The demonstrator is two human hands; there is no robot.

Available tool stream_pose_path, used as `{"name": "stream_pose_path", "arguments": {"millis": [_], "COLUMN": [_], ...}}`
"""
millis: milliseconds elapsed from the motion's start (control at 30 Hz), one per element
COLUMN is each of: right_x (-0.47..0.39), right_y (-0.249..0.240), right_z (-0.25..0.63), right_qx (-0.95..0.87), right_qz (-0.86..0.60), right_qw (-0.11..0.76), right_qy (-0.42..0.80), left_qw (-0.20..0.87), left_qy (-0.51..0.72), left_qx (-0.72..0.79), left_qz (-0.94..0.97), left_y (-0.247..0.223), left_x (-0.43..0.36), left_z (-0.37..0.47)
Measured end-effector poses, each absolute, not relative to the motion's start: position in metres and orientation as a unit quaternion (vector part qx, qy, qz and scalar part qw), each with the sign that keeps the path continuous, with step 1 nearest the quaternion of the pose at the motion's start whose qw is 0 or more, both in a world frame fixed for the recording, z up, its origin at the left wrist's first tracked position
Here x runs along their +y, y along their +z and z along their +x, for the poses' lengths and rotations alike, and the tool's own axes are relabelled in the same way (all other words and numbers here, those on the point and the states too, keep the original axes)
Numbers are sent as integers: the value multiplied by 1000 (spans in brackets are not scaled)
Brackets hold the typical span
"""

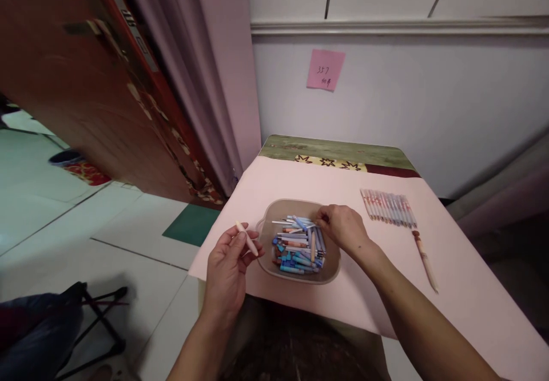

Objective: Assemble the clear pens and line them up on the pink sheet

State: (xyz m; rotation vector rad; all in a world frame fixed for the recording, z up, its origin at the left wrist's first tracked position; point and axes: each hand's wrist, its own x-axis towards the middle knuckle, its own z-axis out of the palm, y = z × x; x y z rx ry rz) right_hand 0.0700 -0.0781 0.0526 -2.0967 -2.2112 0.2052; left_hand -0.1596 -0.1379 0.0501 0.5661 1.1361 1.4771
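Between the thumb and fingers of my left hand [231, 255], a short cream pen barrel [247, 238] is held at a slant, left of a beige plastic basin [268, 221]. The basin holds many loose pen parts [295, 243], blue, white, grey and tan, lying across one another. My right hand [341, 223] reaches over the basin's right rim, its fingers pinched together at the edge of the pile. What those fingers grip is too small and partly hidden to make out.
A row of several pens [388, 208] lies side by side on the pink-covered table [373, 306], with one cream and brown pen [425, 261] apart from it. A pink note [326, 70] is stuck on the wall. A folding stool [100, 318] stands at lower left.
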Motion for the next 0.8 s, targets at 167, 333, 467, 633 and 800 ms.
{"name": "stream_pose_path", "arguments": {"millis": [167, 333, 467, 633, 800], "right_x": [-73, -75, -78, -64, -49], "right_y": [54, 41, 31, 25, 17], "right_z": [52, 31, 21, 10, -8], "right_qx": [-765, -811, -822, -854, -877], "right_qz": [-640, -576, -558, -515, -471], "right_qw": [11, -37, -37, -23, -50], "right_qy": [75, 100, 105, 74, 82], "left_qw": [556, 577, 587, 579, 583], "left_qy": [637, 612, 599, 600, 605], "left_qx": [472, 466, 472, 482, 471], "left_qz": [250, 274, 271, 270, 269], "left_y": [51, 43, 36, 34, 34], "left_x": [-140, -142, -141, -137, -136], "left_z": [-155, -148, -144, -144, -148]}}
